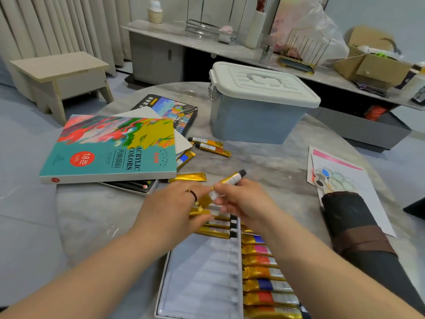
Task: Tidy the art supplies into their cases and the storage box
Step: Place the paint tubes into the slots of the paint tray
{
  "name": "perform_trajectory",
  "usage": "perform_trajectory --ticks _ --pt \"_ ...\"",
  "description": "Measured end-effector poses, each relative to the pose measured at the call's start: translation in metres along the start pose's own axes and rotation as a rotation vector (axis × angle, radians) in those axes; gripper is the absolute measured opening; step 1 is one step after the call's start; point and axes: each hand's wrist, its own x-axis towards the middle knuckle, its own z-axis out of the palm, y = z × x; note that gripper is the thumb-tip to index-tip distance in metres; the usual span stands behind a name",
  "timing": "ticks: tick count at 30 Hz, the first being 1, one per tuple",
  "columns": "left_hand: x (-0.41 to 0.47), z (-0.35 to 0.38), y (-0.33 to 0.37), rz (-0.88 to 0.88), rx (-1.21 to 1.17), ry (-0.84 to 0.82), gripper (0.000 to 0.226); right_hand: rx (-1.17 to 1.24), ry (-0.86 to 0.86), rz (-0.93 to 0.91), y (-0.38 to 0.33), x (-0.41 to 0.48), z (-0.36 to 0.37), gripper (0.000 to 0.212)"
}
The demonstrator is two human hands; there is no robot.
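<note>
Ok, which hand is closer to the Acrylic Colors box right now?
Left. The left hand sits just right of the Acrylic Colors box, by its near corner. The right hand is farther right, beyond the left. Both grip one paint tube.

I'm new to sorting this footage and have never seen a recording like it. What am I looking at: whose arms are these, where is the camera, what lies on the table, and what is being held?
There is no machine here. A person wears one wide-angle camera on the head, and it looks down at their own bare arms. The left hand and right hand together hold one gold paint tube above a white tray that is partly filled with tubes. On the round table there are also an acrylic paint box, a few loose tubes, a closed storage box, a dark fabric roll and a palette lying on paper.
</note>
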Motion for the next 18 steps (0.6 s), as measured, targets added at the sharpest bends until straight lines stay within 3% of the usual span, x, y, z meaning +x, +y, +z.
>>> perform_trajectory --ticks 3,8,11,14,16,18 --pt "-0.009 0.002 0.012 0.058 0.013 -0.015 0.033 0.099 -0.034 0.026 0.014 -0.024 -0.001 0.015" --pt "-0.022 0.002 0.013 0.093 0.059 -0.010 0.037 0.036 0.058 -0.034 0.027 -0.047 -0.018 0.012" --pt "-0.031 0.003 0.010 0.103 0.078 -0.120 0.026 -0.249 0.124 -0.107 0.040 -0.051 -0.023 0.013" --pt "-0.039 0.013 0.006 0.133 0.079 -0.234 0.015 -0.726 0.172 -0.236 0.050 -0.053 -0.024 0.008" --pt "-0.042 0.015 0.007 0.149 0.100 -0.216 0.009 -1.039 0.137 -0.313 0.053 -0.055 -0.026 0.018" --pt "-0.043 0.015 0.008 0.141 0.121 -0.201 0.007 -1.205 0.107 -0.382 0.051 -0.056 -0.026 0.023"
